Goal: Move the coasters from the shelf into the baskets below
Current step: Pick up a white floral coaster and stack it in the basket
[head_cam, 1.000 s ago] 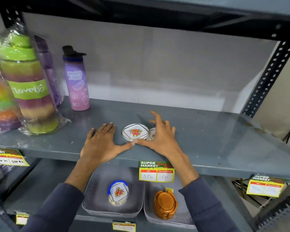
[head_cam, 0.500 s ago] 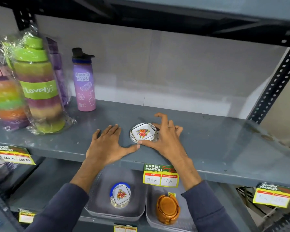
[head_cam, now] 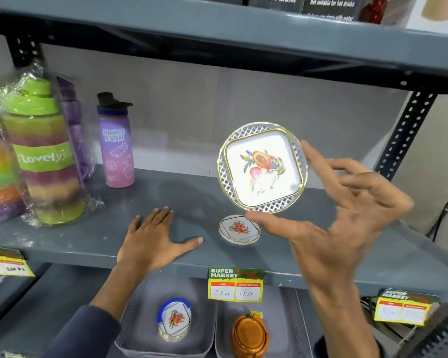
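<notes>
A: Shelf (head_cam: 308, 257) is running grey across the view, wrapped striped bottles (head_cam: 40, 161) and a purple bottle (head_cam: 117, 148) standing far left. Two grey baskets are sitting below: left basket (head_cam: 137, 319) holding a small stack of floral coasters (head_cam: 175, 320), right basket (head_cam: 287, 313) holding an orange holder (head_cam: 250, 334)

B: And the hands?

A: Right hand (head_cam: 331, 228) is pinching a floral coaster (head_cam: 263, 167) by its rim, thumb under the near edge, fingertips on the right edge, other fingers splayed; the coaster is hanging above the shelf, face toward the camera. Left hand (head_cam: 153, 239) is lying flat and spread on the shelf, holding nothing

B: Anything left up there?

A: One more coaster (head_cam: 239, 228), lying flat just right of the left thumb

B: Advice for the carry?

A: I'm judging the left basket the match. The pinch is looking light on a thin rim, so bring it near and down past the shelf lip, level it, and be setting it onto the stack, not dropping it
</notes>
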A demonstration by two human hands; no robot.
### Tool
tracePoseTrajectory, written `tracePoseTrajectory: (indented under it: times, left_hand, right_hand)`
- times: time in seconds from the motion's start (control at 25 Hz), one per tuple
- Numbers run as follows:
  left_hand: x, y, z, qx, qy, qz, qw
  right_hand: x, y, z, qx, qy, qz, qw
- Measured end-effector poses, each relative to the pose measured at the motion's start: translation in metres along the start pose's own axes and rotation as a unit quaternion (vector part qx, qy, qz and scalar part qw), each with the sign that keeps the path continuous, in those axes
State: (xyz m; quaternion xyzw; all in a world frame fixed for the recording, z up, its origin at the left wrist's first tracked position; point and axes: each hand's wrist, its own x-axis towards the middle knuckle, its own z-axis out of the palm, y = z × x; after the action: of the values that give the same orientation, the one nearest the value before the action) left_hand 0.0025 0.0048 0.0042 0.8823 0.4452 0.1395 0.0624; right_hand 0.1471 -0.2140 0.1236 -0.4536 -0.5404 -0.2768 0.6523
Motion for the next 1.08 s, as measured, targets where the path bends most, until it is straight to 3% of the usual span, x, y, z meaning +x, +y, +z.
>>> tracePoseTrajectory:
  times: [0.24, 0.36, 0.48, 0.68, 0.84, 1.08]
  left_hand:
    - [0.001, 0.001, 0.003, 0.003, 0.001, -0.002, 1.0]
    - [-0.002, 0.0, -0.002, 0.006, -0.004, 0.006, 1.0]
    - [-0.006, 0.002, -0.008, 0.053, -0.044, 0.026, 0.997]
    - [0.005, -0.003, 0.006, -0.006, 0.008, 0.0, 1.0]
    - [0.007, -0.005, 0.007, -0.003, 0.025, 0.007, 1.0]
    - [0.009, -0.007, 0.008, -0.01, 0.033, 0.007, 0.999]
  right_hand:
    - [-0.004, -0.015, -0.008, 0.041, -0.016, -0.006, 0.999]
    - [-0.031, -0.016, -0.007, 0.07, -0.032, 0.06, 0.995]
    - [-0.081, -0.022, -0.005, 0.132, -0.11, 0.16, 0.972]
    - [-0.204, -0.017, 0.012, 0.013, -0.333, 0.27, 0.903]
    - [-0.289, 0.039, 0.039, -0.072, -0.392, 0.343, 0.851]
    - [-0.319, 0.103, 0.081, -0.19, -0.54, 0.38, 0.727]
